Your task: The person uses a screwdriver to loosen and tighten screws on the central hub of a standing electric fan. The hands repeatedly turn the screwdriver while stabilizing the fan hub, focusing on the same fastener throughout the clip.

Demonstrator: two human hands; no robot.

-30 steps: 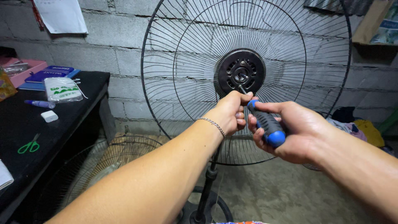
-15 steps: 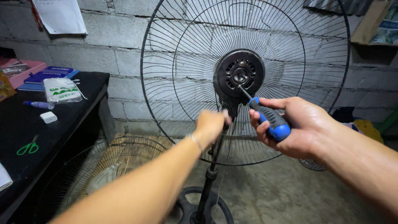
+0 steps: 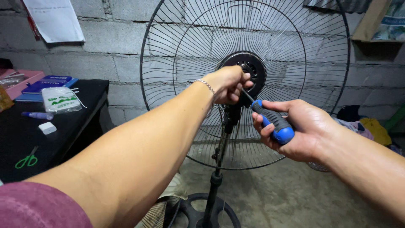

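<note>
Black worktop (image 3: 25,139): green scissors (image 3: 28,160), white eraser (image 3: 47,127), pen (image 3: 38,115). Left hand (image 3: 229,83): fingers curled, pinching at fan hub (image 3: 249,69). Fan guard (image 3: 295,50): upright on stand. Right hand (image 3: 297,128): closed around 1 blue-black screwdriver (image 3: 272,121), tip at hub.

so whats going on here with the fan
A person is working on a standing fan's rear wire guard. The right hand grips a blue and black screwdriver, its tip angled up toward the black motor hub. The left hand is closed at the hub beside the tip; what it pinches is hidden. A black table with green scissors stands at the left.
</note>
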